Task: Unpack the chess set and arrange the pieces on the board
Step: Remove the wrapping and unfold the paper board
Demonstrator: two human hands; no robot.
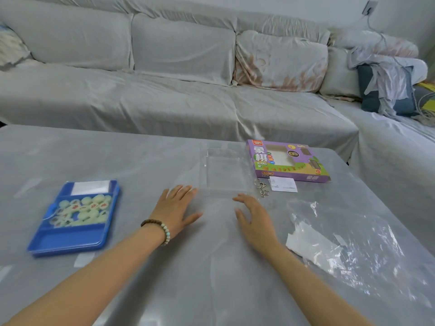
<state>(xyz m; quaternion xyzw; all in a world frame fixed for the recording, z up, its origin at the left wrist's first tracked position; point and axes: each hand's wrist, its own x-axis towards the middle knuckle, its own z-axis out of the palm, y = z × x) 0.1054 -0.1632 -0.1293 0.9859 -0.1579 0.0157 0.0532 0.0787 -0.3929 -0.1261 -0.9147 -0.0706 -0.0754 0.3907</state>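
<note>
Your two forearms are stretching up from the bottom edge of the frame, and neither hand is holding anything. Your left hand (175,205), the one with the bead bracelet (157,229), is lying flat on the covered table (141,161) with its fingers straight. Your right hand (253,220) is sitting just beside it with relaxed, spread fingers; I can't tell if it's actually touching the cover.

Progress-wise I'd say you're only partway through the unpacking. The blue case (68,241) is out and sitting at the left of the frame, but the round pale pieces (82,209) are all heaped inside it under what looks like a clear lid. A clear plastic insert (226,172) is lying just past your fingertips. No board is laid out anywhere. The folded white sheet (308,243) in the crinkly plastic bag (353,243) at the lower right might be it, can't say for sure. So finding the board, opening the case and placing every piece are all waiting.

Writing: the purple box (288,162) right of centre is showing 象棋 and "XIANG QI". The smaller print is too tiny to read.
</note>
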